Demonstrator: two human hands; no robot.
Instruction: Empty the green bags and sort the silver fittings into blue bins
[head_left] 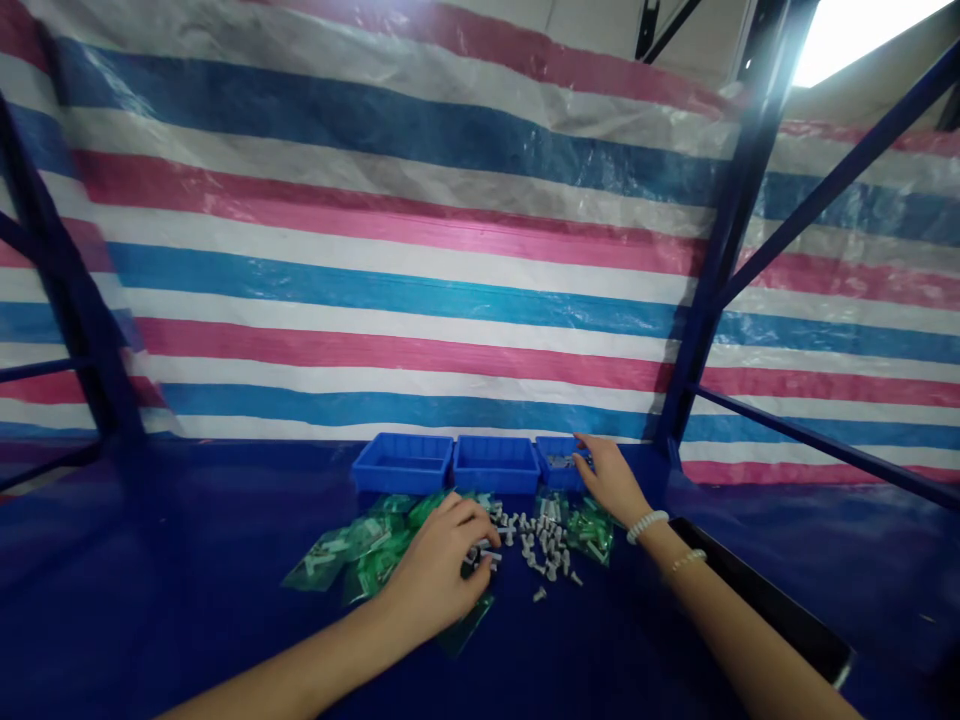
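My left hand (442,565) is low over small grey parts (487,556) on the blue tabletop. Its fingers are curled, with a gap between thumb and forefinger where some of these parts show; the other fingertips are partly hidden. Just right of it lies a loose pile of grey screw-like pieces (551,550). My right hand (606,478) reaches over the right blue bin (551,478), thumb and forefinger apart. Small grey pieces (561,461) lie inside that bin. Clear green-tinted bags (382,550) with small parts are beside my left hand, and another bag (592,530) lies below my right hand.
Two more blue bins, the left one (401,482) and the middle one (495,482), stand in line at the back. A dark flat phone-like object (765,595) lies beside my right forearm. Blue metal posts (712,280) and a striped sheet (412,290) bound the table.
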